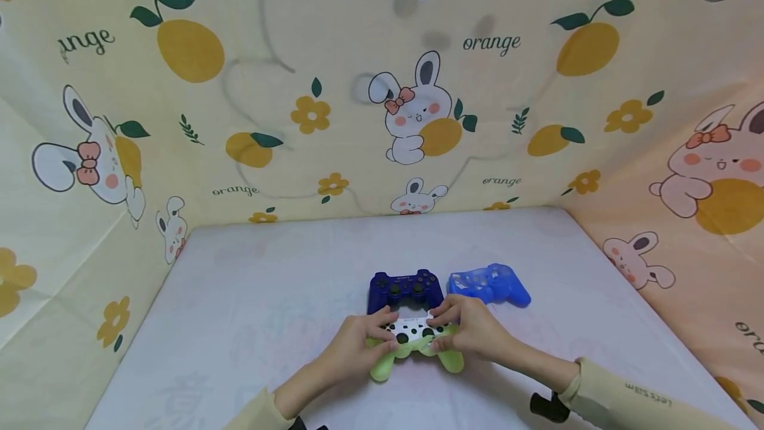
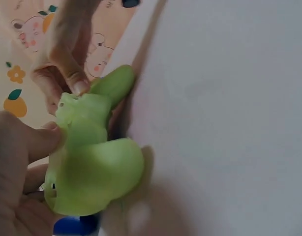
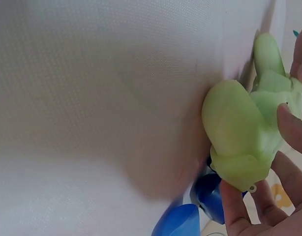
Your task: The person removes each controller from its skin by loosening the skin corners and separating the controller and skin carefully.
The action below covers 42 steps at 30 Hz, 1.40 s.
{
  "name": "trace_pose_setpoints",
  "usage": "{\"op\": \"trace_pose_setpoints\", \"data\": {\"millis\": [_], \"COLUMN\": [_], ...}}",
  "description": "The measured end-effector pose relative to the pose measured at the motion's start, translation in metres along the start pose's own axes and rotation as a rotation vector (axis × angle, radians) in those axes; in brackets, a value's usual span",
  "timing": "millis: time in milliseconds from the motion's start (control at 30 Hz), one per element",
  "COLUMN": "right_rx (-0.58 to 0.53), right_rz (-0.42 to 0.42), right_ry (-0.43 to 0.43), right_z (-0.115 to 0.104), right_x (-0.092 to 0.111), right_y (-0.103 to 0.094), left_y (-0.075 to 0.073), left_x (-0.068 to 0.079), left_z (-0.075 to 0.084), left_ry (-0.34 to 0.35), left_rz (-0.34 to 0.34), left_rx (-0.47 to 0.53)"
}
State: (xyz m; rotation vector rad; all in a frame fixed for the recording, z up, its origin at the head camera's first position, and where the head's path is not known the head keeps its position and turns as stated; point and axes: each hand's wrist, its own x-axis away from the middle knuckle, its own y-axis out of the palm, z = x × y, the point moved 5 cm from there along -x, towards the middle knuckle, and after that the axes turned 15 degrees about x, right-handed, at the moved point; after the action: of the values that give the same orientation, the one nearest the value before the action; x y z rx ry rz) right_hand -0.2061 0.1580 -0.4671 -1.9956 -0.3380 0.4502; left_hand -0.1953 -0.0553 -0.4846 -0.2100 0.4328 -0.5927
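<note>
Both hands hold a white game controller point(image 1: 410, 329), whose grips and lower edge sit inside a pale green silicone cover point(image 1: 450, 359). The white face with its dark sticks and buttons shows above the cover's edge. At the left end, my left hand point(image 1: 357, 344) pinches cover and controller between thumb and fingers. My right hand point(image 1: 471, 325) does the same at the right end. From both wrist views, the green cover point(image 2: 99, 169) wraps round the rounded grips, and the right thumb presses near its edge point(image 3: 284, 105).
Just beyond the hands lies a dark blue game controller point(image 1: 406, 281). To its right is a bright blue silicone cover point(image 1: 495, 284), loosely crumpled. A white cloth covers the table point(image 1: 251, 290), and printed curtains point(image 1: 334, 32) enclose its back and sides.
</note>
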Motion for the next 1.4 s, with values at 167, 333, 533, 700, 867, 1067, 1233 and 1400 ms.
{"op": "trace_pose_setpoints", "data": {"millis": [167,333,533,700,867,1067,1233,1400], "right_rx": [0.012,0.024,0.035,0.028,0.025,-0.001,-0.007,-0.015], "right_rz": [0.013,0.009,0.01,0.011,0.01,0.008,0.006,0.015], "right_ry": [-0.007,-0.01,-0.012,-0.008,-0.01,-0.013,-0.005,0.004], "right_z": [0.001,0.002,0.003,0.003,0.003,0.002,0.002,0.002], "right_x": [0.001,0.003,0.004,0.005,0.005,0.005,0.005,0.005], "right_y": [0.001,0.001,0.001,0.002,0.002,0.003,0.003,0.002], "left_y": [0.0,0.0,0.001,0.001,0.002,0.002,0.004,0.006], "left_x": [0.007,0.008,0.007,0.006,0.006,0.008,0.008,0.007], "left_z": [0.003,0.005,0.003,0.001,-0.002,-0.004,-0.005,-0.007], "left_ry": [0.085,0.118,0.115,0.101,0.065,0.059,0.076,0.067], "left_rz": [0.011,0.058,0.073,0.09,0.117,0.166,0.204,0.233], "left_rx": [-0.026,-0.014,-0.016,-0.016,-0.005,-0.006,0.001,0.006]}}
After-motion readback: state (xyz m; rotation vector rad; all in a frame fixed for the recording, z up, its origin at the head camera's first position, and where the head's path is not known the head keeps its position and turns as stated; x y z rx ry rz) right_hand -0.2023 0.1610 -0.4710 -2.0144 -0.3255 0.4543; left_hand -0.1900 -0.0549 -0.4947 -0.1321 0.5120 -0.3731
